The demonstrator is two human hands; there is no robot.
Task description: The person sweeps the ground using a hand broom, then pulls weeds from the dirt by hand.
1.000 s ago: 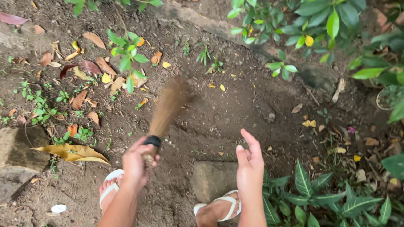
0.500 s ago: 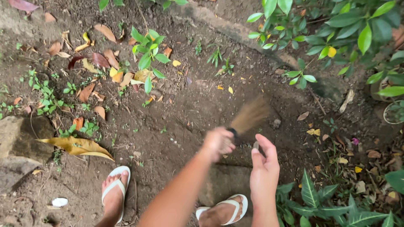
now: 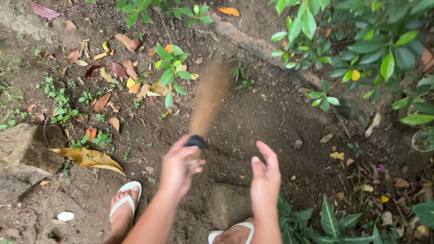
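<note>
L grip point(image 3: 177, 169) clenched round short straw broom point(image 3: 205, 106) at its black band, bristles blurred ahead of it, R grip point(image 3: 265, 180) released, fingers loose, just beside, flat stone point(image 3: 227, 204) below both, bare soil point(image 3: 253, 122) in front.

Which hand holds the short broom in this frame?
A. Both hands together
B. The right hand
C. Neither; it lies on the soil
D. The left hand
D: the left hand is closed around the broom handle, while the right hand is open and empty beside it.
</note>
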